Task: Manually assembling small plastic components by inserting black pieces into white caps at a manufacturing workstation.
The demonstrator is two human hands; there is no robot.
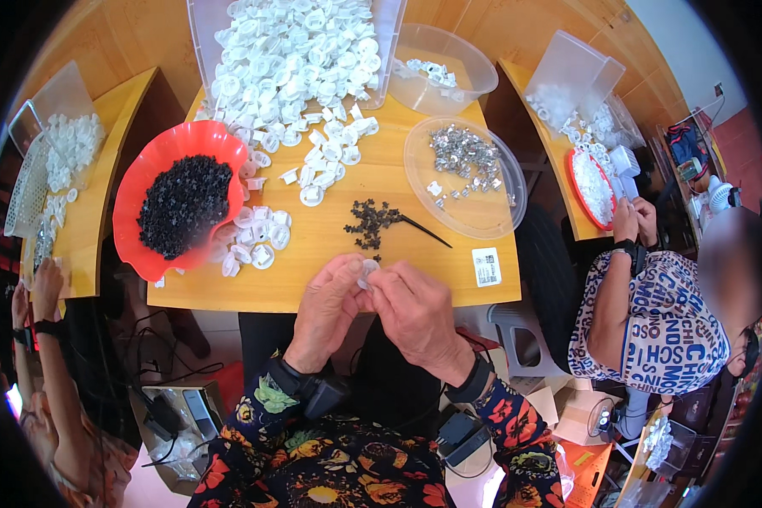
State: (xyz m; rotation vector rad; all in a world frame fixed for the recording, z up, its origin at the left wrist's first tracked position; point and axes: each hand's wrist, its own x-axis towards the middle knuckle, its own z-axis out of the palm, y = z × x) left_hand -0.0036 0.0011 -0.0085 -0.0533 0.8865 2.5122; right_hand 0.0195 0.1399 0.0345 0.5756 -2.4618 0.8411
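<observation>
At the table's near edge, my left hand [328, 303] pinches a small white round plastic part [367, 273] between thumb and fingers. My right hand [416, 315] is closed too, its fingertips pressed against the same part; whether they also hold something tiny is hidden. Just beyond the fingers lies a loose pile of small black plastic pieces [366, 224]. A thin black stick [425, 230] points out of that pile to the right. Left of my hands, several white round parts [262, 256] are scattered beside a red scalloped bowl [127, 199] heaped with tiny black pieces [186, 203].
A clear bin [389, 51] heaped with white parts stands at the back, beside a clear round tub [474, 72]. A shallow clear dish [415, 182] holds small metal pieces [466, 161]. A white label [487, 267] lies front right. People work at tables on both sides.
</observation>
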